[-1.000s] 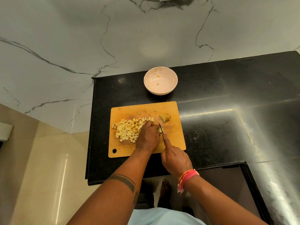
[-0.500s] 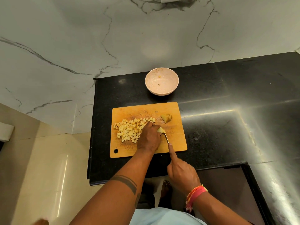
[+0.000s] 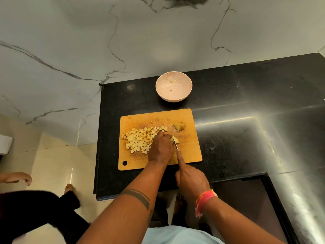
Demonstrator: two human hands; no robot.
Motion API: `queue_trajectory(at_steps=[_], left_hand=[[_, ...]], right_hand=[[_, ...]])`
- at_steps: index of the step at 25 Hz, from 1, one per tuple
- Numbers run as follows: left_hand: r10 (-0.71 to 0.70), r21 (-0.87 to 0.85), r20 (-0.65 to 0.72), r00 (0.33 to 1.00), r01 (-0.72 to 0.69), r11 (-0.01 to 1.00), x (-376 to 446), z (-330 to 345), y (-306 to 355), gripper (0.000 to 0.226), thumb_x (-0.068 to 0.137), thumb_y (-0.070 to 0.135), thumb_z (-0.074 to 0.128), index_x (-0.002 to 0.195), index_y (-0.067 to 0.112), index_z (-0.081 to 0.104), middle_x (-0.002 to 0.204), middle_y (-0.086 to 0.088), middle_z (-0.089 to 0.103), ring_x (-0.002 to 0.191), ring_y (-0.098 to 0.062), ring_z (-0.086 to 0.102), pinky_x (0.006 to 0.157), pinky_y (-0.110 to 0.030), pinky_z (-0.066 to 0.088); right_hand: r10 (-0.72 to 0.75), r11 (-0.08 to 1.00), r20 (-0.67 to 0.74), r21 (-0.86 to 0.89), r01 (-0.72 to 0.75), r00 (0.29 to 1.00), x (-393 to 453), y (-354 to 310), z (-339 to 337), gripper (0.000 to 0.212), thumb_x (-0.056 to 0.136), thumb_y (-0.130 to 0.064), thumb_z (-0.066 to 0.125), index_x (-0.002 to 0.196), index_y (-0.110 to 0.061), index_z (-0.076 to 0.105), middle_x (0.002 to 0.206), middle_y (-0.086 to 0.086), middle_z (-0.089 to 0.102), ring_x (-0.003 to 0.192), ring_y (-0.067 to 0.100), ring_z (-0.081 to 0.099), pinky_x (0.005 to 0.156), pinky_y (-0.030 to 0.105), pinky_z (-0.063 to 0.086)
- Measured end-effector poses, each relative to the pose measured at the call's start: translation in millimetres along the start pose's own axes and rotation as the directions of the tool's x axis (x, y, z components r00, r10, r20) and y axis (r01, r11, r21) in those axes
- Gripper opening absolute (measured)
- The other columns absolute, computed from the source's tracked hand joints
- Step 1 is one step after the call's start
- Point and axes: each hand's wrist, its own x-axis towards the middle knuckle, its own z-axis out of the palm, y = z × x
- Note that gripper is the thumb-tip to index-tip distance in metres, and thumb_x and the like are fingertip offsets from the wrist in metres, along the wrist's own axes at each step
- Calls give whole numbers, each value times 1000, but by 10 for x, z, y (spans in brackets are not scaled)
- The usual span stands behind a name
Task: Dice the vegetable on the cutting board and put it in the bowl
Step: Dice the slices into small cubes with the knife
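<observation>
An orange cutting board point(image 3: 190, 154) lies on the black counter. A heap of pale yellow diced pieces point(image 3: 139, 140) covers its left half. My left hand point(image 3: 161, 148) presses a small vegetable piece point(image 3: 175, 139) down at the board's middle. My right hand point(image 3: 190, 178) grips a knife point(image 3: 175, 145), index finger stretched along its back, the blade at that piece. A sliced wedge point(image 3: 179, 126) rests at the board's far right. The pale pink bowl point(image 3: 173, 98) stands beyond the board, holding only a scrap or two.
The black counter point(image 3: 246, 129) runs right and turns toward me, with its front edge just under my wrists. A marble wall rises behind. At the lower left, another person in dark clothes, with a bare foot point(image 3: 69, 188) and a hand point(image 3: 17, 178), stands on the tiled floor.
My right hand drew the knife back toward me and then pushed it forward again at the piece. Another person has come into view at the lower left.
</observation>
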Motion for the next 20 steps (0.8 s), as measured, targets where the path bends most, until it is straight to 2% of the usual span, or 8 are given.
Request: queue_trajectory(at_steps=[2,5,8,12,14,18,20], left_hand=[[4,-9,9,1000,-4,1000,-1,-24,1,36,98,22,63,133,15,65,126,-1,55,116,-21,57,99,-33,52],[14,-39,29,999,-13,999,-28,-59,-58,38,98,18,62,136,17,62,131,1,53,117,-19,58,100,-33,51],[3,-56,3,1000,-3,998,-47,-53,-92,32,98,18,61,130,17,65,124,1,54,110,-20,59,92,-37,54],[-28,-53,-11,1000,27,998,-13,-34,-69,24,101,22,58,122,16,68,119,1,56,103,-20,59,86,-37,55],[-37,-52,-14,999,36,998,-12,-35,-58,25,100,22,58,122,16,69,121,1,56,103,-20,60,87,-36,55],[-23,-47,-13,1000,22,999,-5,-33,-54,27,99,20,61,124,15,69,124,0,56,108,-20,60,89,-28,51],[-33,-36,-4,999,33,999,13,-56,-58,28,99,22,63,126,16,68,125,0,58,110,-20,60,91,-30,51]], right_hand=[[7,1000,19,12,-7,1000,-180,51,15,81,99,-26,39,159,-31,-15,79,-1,60,60,21,54,56,38,43],[-4,998,-12,56,5,1000,-127,30,-6,79,100,-29,38,159,-35,-14,78,-1,61,61,20,57,60,41,49],[-27,997,-76,66,33,997,118,-98,-55,74,101,-30,37,160,-33,-9,78,1,63,62,23,60,61,41,51],[-49,999,-67,-16,48,997,349,-143,-70,71,102,-29,34,162,-28,-3,87,9,68,71,31,65,58,38,43],[-45,999,-52,-32,43,998,300,-114,-45,73,101,-28,36,162,-28,-5,84,8,66,67,29,63,56,37,39],[-13,999,-17,-36,12,1000,30,-47,13,78,101,-27,37,160,-30,-14,74,0,56,54,20,48,53,36,37],[-6,1000,-8,-17,6,1000,-20,-16,12,79,100,-28,38,159,-32,-14,76,-1,57,57,20,50,55,37,41]])
